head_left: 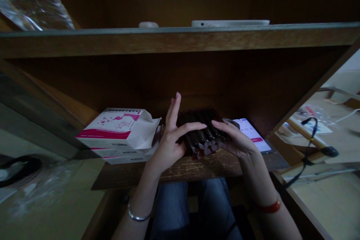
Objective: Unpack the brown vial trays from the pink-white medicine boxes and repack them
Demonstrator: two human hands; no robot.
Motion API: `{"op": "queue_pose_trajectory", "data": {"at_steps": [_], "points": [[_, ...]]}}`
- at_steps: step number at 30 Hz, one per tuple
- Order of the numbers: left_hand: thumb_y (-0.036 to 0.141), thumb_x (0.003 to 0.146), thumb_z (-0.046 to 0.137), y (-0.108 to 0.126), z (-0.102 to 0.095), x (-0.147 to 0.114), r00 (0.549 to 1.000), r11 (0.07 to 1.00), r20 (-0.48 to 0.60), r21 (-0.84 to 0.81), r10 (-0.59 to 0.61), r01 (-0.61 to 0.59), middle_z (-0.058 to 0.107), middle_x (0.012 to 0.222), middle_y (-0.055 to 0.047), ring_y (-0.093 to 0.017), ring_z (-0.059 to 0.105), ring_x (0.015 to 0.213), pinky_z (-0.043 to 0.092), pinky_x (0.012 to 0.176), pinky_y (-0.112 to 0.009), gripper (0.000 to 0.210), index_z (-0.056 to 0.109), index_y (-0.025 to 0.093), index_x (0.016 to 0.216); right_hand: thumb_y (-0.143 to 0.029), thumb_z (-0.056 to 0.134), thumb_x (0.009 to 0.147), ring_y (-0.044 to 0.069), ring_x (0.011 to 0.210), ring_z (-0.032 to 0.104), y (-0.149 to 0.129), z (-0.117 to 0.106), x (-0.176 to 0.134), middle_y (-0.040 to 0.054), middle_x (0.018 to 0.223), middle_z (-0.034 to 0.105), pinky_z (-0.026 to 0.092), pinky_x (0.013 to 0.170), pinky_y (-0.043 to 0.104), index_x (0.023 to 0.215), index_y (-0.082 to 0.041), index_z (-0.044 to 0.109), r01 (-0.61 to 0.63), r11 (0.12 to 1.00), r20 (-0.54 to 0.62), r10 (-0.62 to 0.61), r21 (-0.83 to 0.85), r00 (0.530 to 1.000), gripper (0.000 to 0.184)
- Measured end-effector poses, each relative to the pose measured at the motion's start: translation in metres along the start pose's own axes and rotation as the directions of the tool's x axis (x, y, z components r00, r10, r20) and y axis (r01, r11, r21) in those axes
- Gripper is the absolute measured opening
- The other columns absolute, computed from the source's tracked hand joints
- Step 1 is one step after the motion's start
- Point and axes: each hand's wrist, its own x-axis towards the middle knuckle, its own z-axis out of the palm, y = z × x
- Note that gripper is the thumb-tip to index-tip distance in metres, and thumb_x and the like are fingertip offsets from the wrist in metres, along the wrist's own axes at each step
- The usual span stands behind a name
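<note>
A bundle of dark, narrow stick sachets (204,144) is between my two hands, just above the wooden ledge, with the sachet ends facing me. My left hand (171,135) presses against its left side. The thumb lies across the top while the other fingers stretch upward. My right hand (239,140) holds the right side, thumb on top and the other fingers mostly hidden. Close to my left hand, white and magenta cartons (118,127) are stacked, the top one with its end flaps open towards the bundle.
A lit phone (253,137) lies right of my right hand on the wooden ledge (180,170). Overhead runs a shelf edge (174,41) bearing a flat white device (230,23) and clear plastic wrap (30,2). A dark cable (306,157) hangs at the right.
</note>
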Motion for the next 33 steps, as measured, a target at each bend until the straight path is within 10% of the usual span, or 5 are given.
{"op": "queue_pose_trajectory", "data": {"at_steps": [5,10,16,28,33], "points": [[0.025,0.094,0.058,-0.011,0.01,-0.001,0.966,0.952,-0.128,-0.238,-0.226,0.191,0.014,0.168,-0.004,-0.027,0.02,0.152,0.023,0.123,-0.051,0.063,0.034,0.037,0.151,-0.037,0.086,0.067,0.013,0.055,0.062,0.001,0.009,-0.002,0.0009,0.07,0.072,0.052,0.047,0.022,0.081,-0.017,0.072,-0.082,0.975,-0.115,0.108,0.208,0.987,0.028],[0.048,0.094,0.054,-0.011,0.011,0.0,0.788,0.609,0.005,-0.631,-0.616,0.48,0.063,0.135,-0.013,-0.028,0.062,0.123,0.053,0.102,-0.046,0.059,0.04,0.025,0.147,-0.036,0.085,0.07,0.016,0.078,0.069,0.001,0.008,-0.003,0.0019,0.093,0.076,0.058,0.068,0.027,0.094,-0.019,0.072,0.124,0.992,-0.177,-0.127,-0.031,0.976,0.032],[0.029,0.068,0.085,0.007,0.011,0.006,0.817,0.63,0.127,-0.574,-0.563,0.523,0.067,0.128,-0.01,-0.028,0.064,0.119,0.051,0.105,-0.047,0.059,0.058,0.02,0.119,-0.035,0.082,0.073,0.022,0.097,0.069,0.003,0.011,-0.003,0.0007,0.104,0.075,0.058,0.087,0.036,0.104,-0.025,0.07,0.279,0.93,-0.102,-0.309,-0.238,0.945,0.034],[0.024,0.075,0.08,0.003,0.001,0.01,0.963,0.927,-0.171,-0.35,-0.208,0.137,0.067,0.122,-0.008,-0.024,0.062,0.119,0.047,0.108,-0.044,0.042,0.061,0.023,0.112,-0.031,0.083,0.074,0.029,0.138,0.047,-0.006,0.0,-0.009,0.0035,0.148,0.054,0.036,0.118,0.049,0.137,-0.031,0.058,0.502,0.701,0.107,-0.527,-0.507,0.843,0.067],[0.032,0.083,0.073,0.001,0.0,0.011,0.969,0.978,-0.234,-0.209,-0.075,0.026,0.053,0.147,-0.011,-0.03,0.039,0.144,0.027,0.119,-0.059,0.036,0.06,0.024,0.116,-0.037,0.085,0.071,0.025,0.138,0.049,-0.003,0.0,-0.02,0.0014,0.155,0.045,0.044,0.113,0.044,0.155,-0.04,0.024,0.344,0.876,0.144,-0.313,-0.337,0.939,0.104]]}}
